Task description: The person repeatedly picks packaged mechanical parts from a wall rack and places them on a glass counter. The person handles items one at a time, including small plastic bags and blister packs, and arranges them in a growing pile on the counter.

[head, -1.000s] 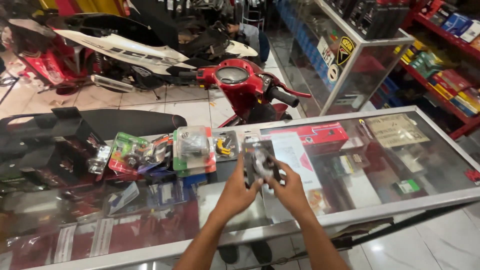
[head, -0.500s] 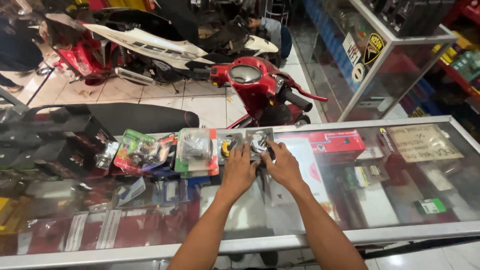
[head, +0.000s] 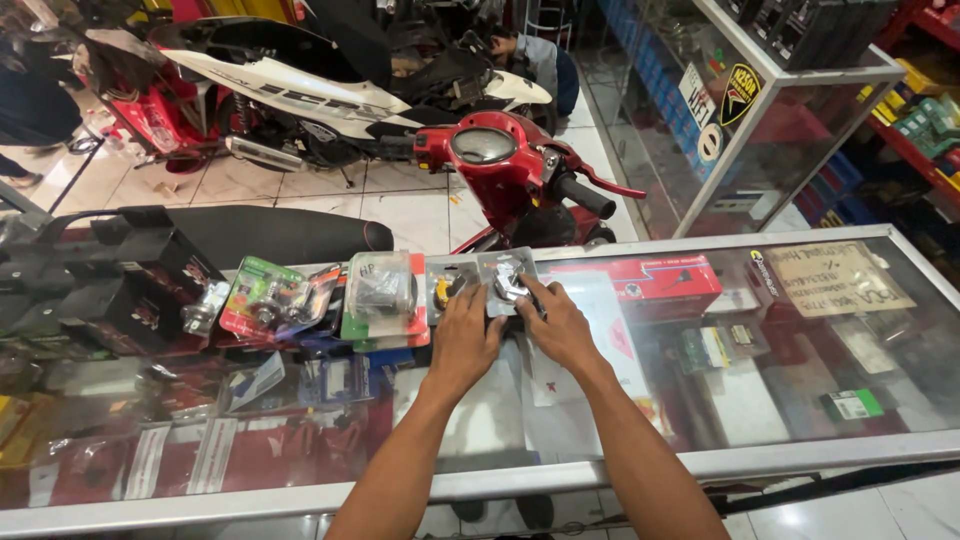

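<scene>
Both my hands rest on a glass counter top (head: 760,420). My right hand (head: 556,325) presses its fingers on a clear blister pack holding a shiny metal part (head: 508,277), lying flat at the far edge. My left hand (head: 466,338) lies just left of it, fingertips on a neighbouring pack with a yellow part (head: 442,288). Further left lie a pack with a green and red card (head: 380,295) and a green pack (head: 262,296).
A red scooter (head: 510,175) stands right behind the counter, a white and red motorcycle (head: 290,90) further back. A dark seat (head: 270,232) lies at the left. A glass display cabinet (head: 770,110) stands at the back right. A person sits far behind.
My hands moved away from me with the shiny part's pack and set it down at the counter's far edge, beside the other packs.
</scene>
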